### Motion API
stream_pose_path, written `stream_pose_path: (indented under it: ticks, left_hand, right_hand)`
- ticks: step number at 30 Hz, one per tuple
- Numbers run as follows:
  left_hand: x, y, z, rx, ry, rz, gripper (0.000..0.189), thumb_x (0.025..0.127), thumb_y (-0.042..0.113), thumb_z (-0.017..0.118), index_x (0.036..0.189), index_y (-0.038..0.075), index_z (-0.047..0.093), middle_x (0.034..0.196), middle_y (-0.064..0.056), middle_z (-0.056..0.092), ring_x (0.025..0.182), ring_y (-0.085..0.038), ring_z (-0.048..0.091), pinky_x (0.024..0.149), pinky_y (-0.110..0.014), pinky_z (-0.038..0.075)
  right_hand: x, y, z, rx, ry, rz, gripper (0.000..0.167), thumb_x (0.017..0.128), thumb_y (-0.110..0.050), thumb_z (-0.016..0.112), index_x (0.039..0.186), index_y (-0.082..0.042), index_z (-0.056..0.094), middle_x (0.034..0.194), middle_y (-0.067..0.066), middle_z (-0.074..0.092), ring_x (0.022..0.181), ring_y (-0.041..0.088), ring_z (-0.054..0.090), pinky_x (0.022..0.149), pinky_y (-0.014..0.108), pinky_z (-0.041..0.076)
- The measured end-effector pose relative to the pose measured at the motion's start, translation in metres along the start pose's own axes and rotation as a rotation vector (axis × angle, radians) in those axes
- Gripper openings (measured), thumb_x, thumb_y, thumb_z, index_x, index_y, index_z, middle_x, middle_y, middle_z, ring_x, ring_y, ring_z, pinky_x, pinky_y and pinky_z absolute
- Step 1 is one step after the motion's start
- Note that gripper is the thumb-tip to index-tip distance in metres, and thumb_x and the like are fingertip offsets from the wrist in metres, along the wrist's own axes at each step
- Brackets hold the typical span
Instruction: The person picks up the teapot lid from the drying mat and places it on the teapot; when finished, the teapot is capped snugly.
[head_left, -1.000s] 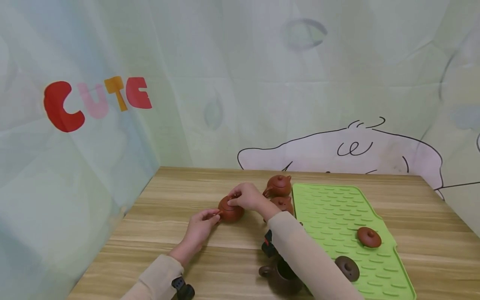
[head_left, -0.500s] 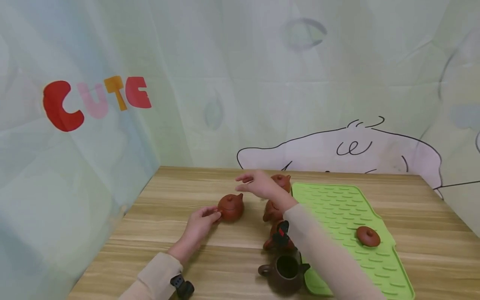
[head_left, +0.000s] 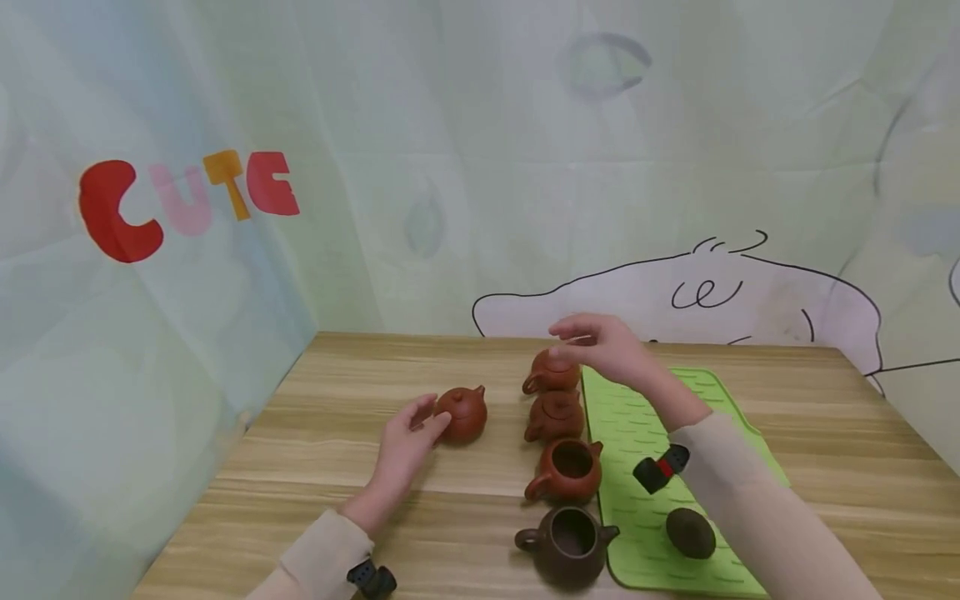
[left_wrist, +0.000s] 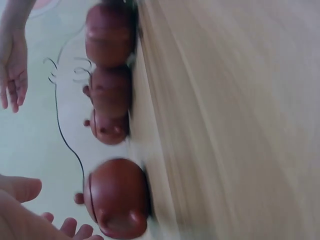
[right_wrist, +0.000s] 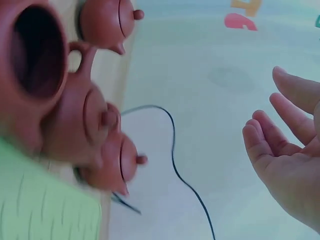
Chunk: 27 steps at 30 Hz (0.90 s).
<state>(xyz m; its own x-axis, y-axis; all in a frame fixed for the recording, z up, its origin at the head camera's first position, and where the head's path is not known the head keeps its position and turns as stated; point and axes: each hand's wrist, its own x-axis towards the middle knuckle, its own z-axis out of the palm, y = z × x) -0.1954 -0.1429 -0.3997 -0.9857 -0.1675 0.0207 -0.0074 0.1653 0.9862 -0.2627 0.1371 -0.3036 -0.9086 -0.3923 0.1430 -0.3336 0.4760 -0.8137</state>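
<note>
A reddish-brown teapot (head_left: 462, 414) with its lid on stands alone, left of the others. Beside its handle, my left hand (head_left: 405, 442) is spread loosely; in the left wrist view the thumb and fingers (left_wrist: 70, 227) are apart and grip nothing. My right hand (head_left: 603, 346) hovers in the air over the back of the row, fingers relaxed, holding nothing. Below it is a lidded reddish teapot (head_left: 553, 372), partly covered in the head view. Nearer comes another lidded teapot (head_left: 556, 416), then a lidless reddish teapot (head_left: 573, 471) and a lidless dark brown teapot (head_left: 572, 546).
A green textured mat (head_left: 622, 475) lies right of the row, its edge against the teapots. On it rests a dark brown lid (head_left: 690, 533). My right sleeve (head_left: 757, 492) covers part of the mat. Behind the wooden table (head_left: 390, 358) hangs a printed cloth (head_left: 420, 167).
My right hand has left the lone teapot's lid and moved right, over the row. My left hand has let go of that teapot's handle. The reddish lid on the mat is now hidden.
</note>
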Motion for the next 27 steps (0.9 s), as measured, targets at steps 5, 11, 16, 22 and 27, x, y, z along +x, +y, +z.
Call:
stream_pose_path:
  ticks: [5,11,16,22,27]
  left_hand:
    - [-0.014,0.004,0.012,0.0,-0.044,0.046,0.04,0.091,0.008,0.066,0.127,-0.006,0.056,0.128,-0.024,0.057,0.121,-0.035,0.054,0.098,-0.038,0.047]
    - [-0.034,0.005,0.032,-0.064,-0.113,0.086,0.038,0.091,0.006,0.065,0.125,-0.009,0.056,0.123,-0.026,0.059,0.116,-0.034,0.056,0.09,-0.028,0.05]
    - [-0.045,0.001,0.049,-0.099,-0.181,0.073,0.038,0.091,0.006,0.064,0.124,-0.01,0.055,0.122,-0.026,0.059,0.113,-0.035,0.058,0.092,-0.033,0.05]
    - [-0.053,-0.005,0.063,-0.119,-0.278,0.041,0.041,0.089,0.005,0.065,0.125,-0.012,0.054,0.121,-0.026,0.06,0.112,-0.034,0.058,0.092,-0.033,0.051]
    - [-0.058,-0.009,0.07,-0.13,-0.3,-0.02,0.042,0.087,0.004,0.068,0.124,-0.01,0.055,0.12,-0.024,0.061,0.11,-0.031,0.059,0.09,-0.033,0.051]
  right_hand:
    - [-0.037,0.012,-0.027,-0.021,0.053,-0.015,0.037,0.09,-0.016,0.068,0.122,0.001,0.061,0.13,0.02,0.056,0.114,0.038,0.058,0.092,0.042,0.051]
    - [-0.077,0.028,-0.048,-0.039,0.098,-0.042,0.034,0.091,-0.01,0.066,0.122,0.005,0.06,0.13,0.023,0.054,0.11,0.033,0.059,0.083,0.022,0.052]
    - [-0.104,0.045,-0.057,-0.072,0.12,-0.016,0.037,0.092,-0.013,0.065,0.124,0.005,0.058,0.132,0.024,0.051,0.1,0.001,0.06,0.079,0.021,0.053]
    - [-0.133,0.067,-0.062,-0.055,0.176,0.03,0.035,0.092,-0.013,0.066,0.122,0.003,0.06,0.121,-0.017,0.055,0.095,-0.007,0.059,0.077,0.018,0.052]
    - [-0.154,0.087,-0.063,-0.061,0.222,0.077,0.031,0.09,-0.011,0.067,0.119,0.001,0.063,0.11,-0.035,0.05,0.092,-0.007,0.061,0.074,0.014,0.05]
